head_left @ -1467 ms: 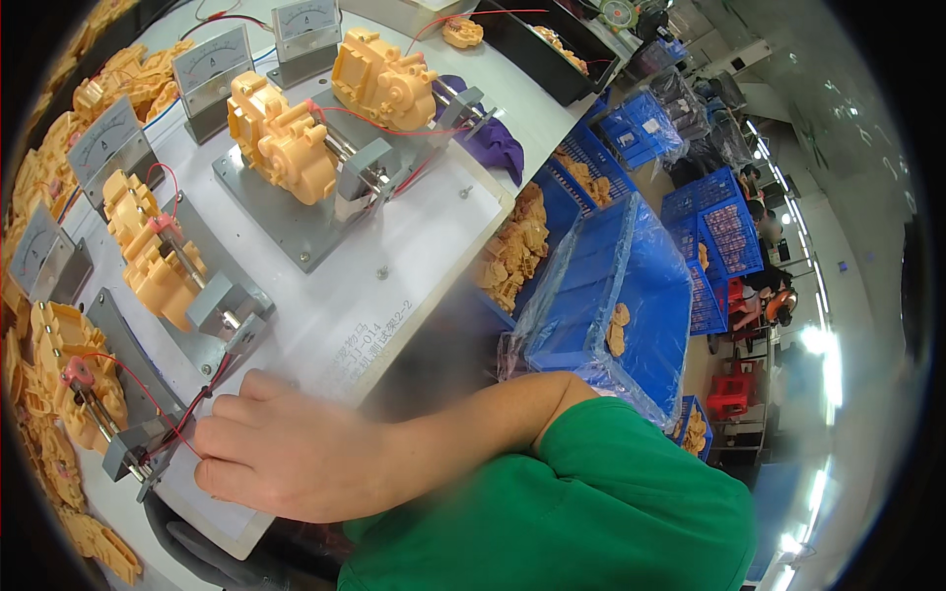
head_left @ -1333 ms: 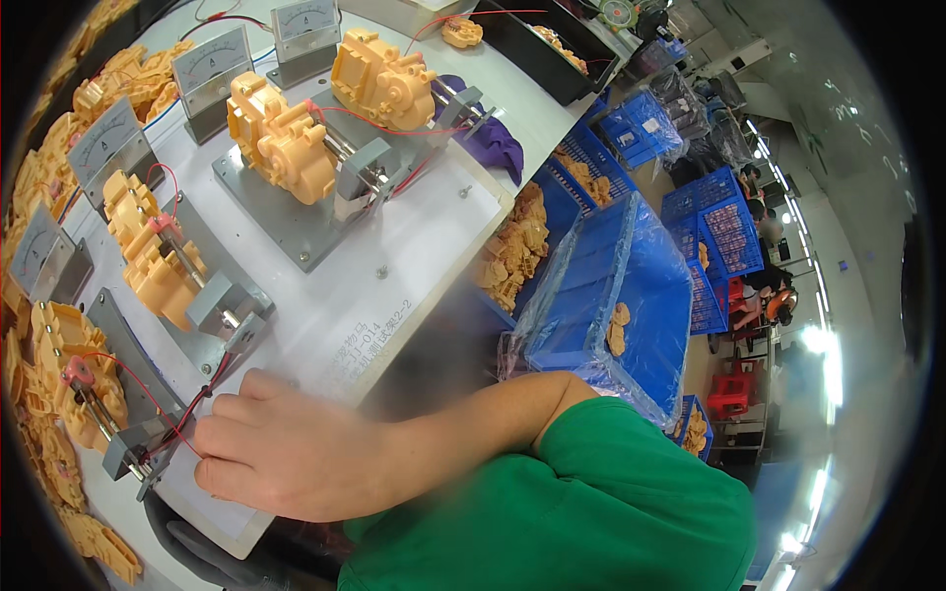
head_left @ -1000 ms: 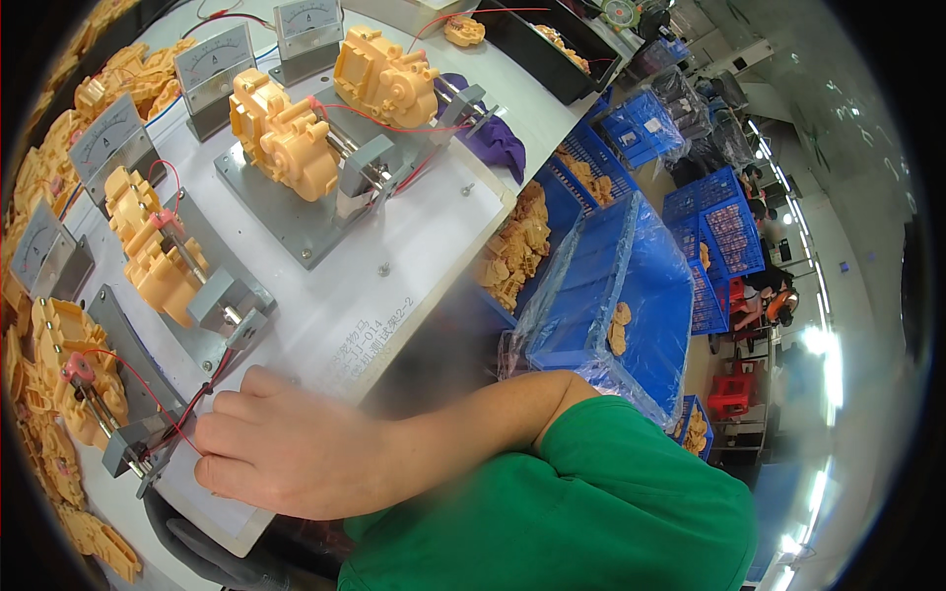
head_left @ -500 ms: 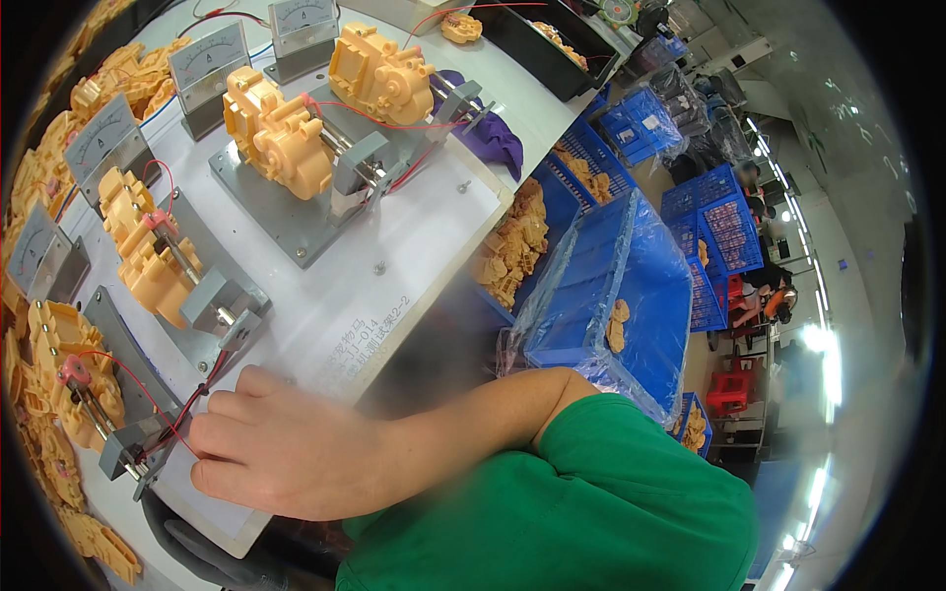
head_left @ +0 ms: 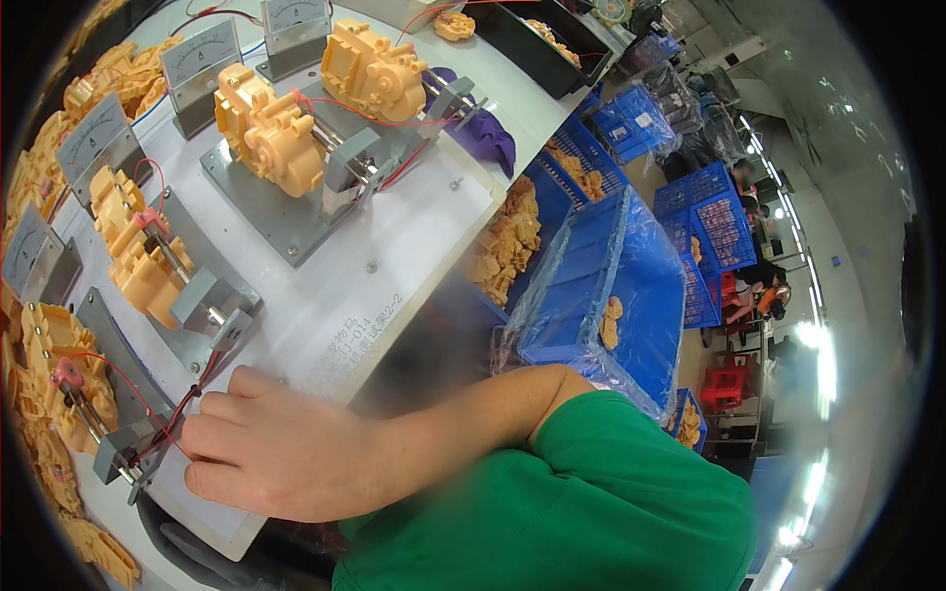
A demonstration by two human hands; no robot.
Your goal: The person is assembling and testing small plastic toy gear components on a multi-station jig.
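Observation:
My right hand point(head_left: 271, 455) rests at the near edge of the white board point(head_left: 384, 286), its back toward me and its fingers curled. The fingertips are hidden, so what they hold, if anything, does not show. A thin red wire point(head_left: 175, 440) runs up to the curled fingers. Beside them is a grey metal fixture point(head_left: 123, 456) bearing a yellow plastic gearbox point(head_left: 67, 345) with a pink piece on its shaft. Farther along stand more yellow gearboxes point(head_left: 281, 138) on grey plates, with analog panel meters point(head_left: 200, 57) behind them. My left hand is out of view.
Yellow plastic parts point(head_left: 108, 74) lie heaped along the left side. A purple cloth point(head_left: 488, 138) and a black tray point(head_left: 527, 54) are at the far end. Right of the table stand blue crates point(head_left: 562, 320), one lined with clear plastic. Red stools point(head_left: 726, 384) and people are beyond.
The whole view has shifted slightly to the left. My right hand keeps its curled pose at the same spot beside the wires, and the gearboxes stay in place.

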